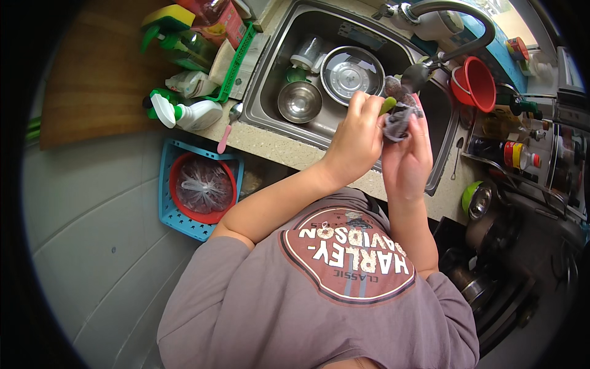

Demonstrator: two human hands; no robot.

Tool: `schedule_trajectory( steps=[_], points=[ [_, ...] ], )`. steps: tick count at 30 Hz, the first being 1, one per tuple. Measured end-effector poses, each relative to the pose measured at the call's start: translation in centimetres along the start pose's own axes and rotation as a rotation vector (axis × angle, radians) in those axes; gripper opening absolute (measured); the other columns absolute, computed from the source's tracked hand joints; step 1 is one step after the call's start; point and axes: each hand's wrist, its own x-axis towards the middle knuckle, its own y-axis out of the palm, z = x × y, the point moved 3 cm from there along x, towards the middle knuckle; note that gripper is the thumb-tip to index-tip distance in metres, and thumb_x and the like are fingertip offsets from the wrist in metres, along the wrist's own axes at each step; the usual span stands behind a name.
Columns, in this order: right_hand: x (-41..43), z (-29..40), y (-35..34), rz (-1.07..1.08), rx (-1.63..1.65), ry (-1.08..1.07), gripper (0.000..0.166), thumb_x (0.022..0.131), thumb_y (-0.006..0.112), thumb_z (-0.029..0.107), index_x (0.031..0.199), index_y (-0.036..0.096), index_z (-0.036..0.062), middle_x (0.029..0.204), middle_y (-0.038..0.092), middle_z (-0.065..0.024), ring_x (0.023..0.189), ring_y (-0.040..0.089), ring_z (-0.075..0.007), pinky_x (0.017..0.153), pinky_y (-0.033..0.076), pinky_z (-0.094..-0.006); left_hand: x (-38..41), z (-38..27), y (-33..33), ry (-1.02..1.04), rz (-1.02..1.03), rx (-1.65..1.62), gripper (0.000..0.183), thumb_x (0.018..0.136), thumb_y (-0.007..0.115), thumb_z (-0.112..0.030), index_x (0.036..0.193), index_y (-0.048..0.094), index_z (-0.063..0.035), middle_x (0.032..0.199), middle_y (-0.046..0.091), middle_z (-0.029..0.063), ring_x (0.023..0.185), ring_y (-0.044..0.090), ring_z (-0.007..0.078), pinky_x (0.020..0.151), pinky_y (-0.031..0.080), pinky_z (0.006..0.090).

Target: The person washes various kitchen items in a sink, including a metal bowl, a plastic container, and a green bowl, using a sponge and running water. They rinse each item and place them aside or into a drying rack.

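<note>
Over the right part of the steel sink (318, 143), my two hands meet just below the faucet's spray head (415, 76). My left hand (355, 138) grips a utensil with a green handle (388, 105); its far end is hard to make out. My right hand (410, 152) holds a crumpled grey cloth (397, 127) against it. In the sink sit a shallow steel basin (352, 76), a small steel bowl (300, 102) and a clear cup with a white rim (306, 53). A green item (295, 74) lies partly hidden behind the bowl.
A pink-handled spoon (225, 138) lies on the counter left, near a white spray bottle (198, 115) and a green basket (237, 64). A red bucket (472, 85) and a bottle rack (516, 170) stand right. Below left, a blue basket (167, 184) holds a red basin (175, 182).
</note>
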Motion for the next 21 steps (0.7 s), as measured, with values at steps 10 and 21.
schedule_trajectory(
  steps=[10, 21],
  points=[
    [0.9, -1.8, 0.7, 0.051, -0.401, -0.164, 0.029, 0.093, 0.035, 0.019, 0.106, 0.050, -0.0011, 0.115, 0.056, -0.0149, 0.113, 0.053, -0.0263, 0.102, 0.036, -0.0367, -1.2, 0.2, 1.2, 0.085, 0.021, -0.004, 0.037, 0.082, 0.056, -0.005, 0.117, 0.045, 0.0024, 0.105, 0.055, 0.0237, 0.089, 0.059, 0.0438, 0.072, 0.051, 0.0458],
    [1.1, -1.8, 1.1, 0.134, -0.413, -0.268, 0.020, 0.092, 0.035, 0.022, 0.085, 0.042, 0.0043, 0.097, 0.052, -0.0142, 0.096, 0.052, -0.0254, 0.100, 0.038, -0.0428, -1.6, 1.1, 1.1, 0.181, 0.043, 0.126, 0.042, 0.080, 0.063, -0.008, 0.115, 0.045, 0.0064, 0.097, 0.057, 0.0270, 0.080, 0.062, 0.0435, 0.064, 0.052, 0.0431]
  ],
)
